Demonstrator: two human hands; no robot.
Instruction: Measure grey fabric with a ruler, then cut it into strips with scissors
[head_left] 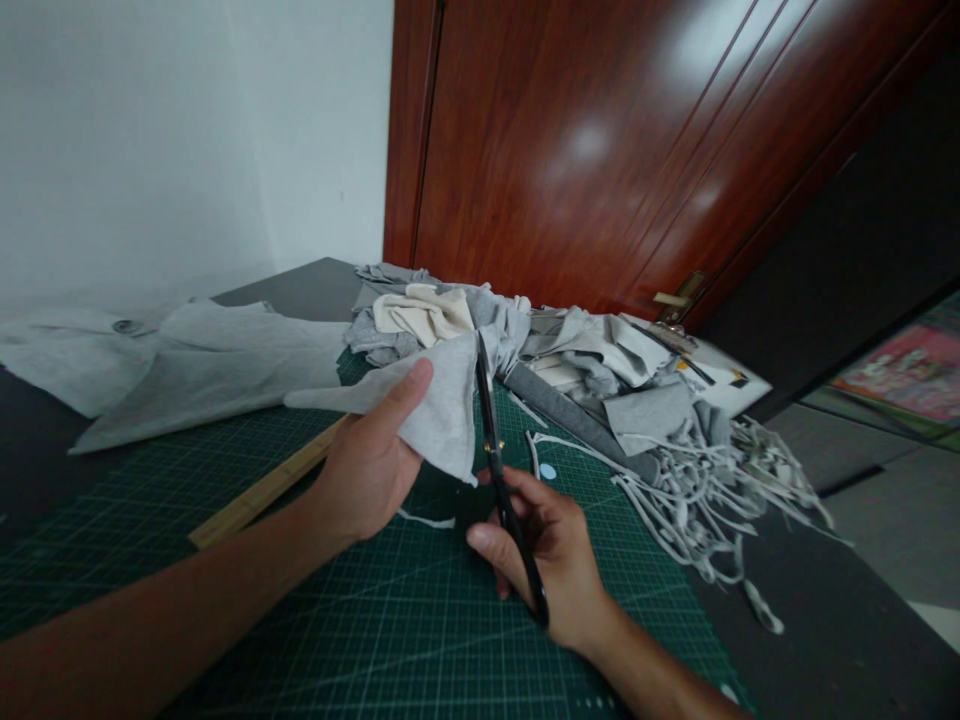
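Observation:
Pinched between the thumb and fingers of my left hand [379,465] is a light grey piece of fabric [442,410], raised over the cutting mat. My right hand [551,555] grips black-handled scissors [491,440], their blades pointing away from me along the fabric's right edge. Whether the blades are parted is hard to make out. Below the fabric, a thin cut strip [427,520] lies on the green gridded cutting mat [420,630]. A wooden ruler [270,485] rests on the mat beneath my left forearm and hand.
Larger grey fabric [225,360] spreads across the table's left side. Folded grey and cream cloths [424,312] pile up at the back. Tangled fabric strips [697,490] hang near the right edge. Behind stand a white wall [187,130] and a reddish-brown wooden door [585,150].

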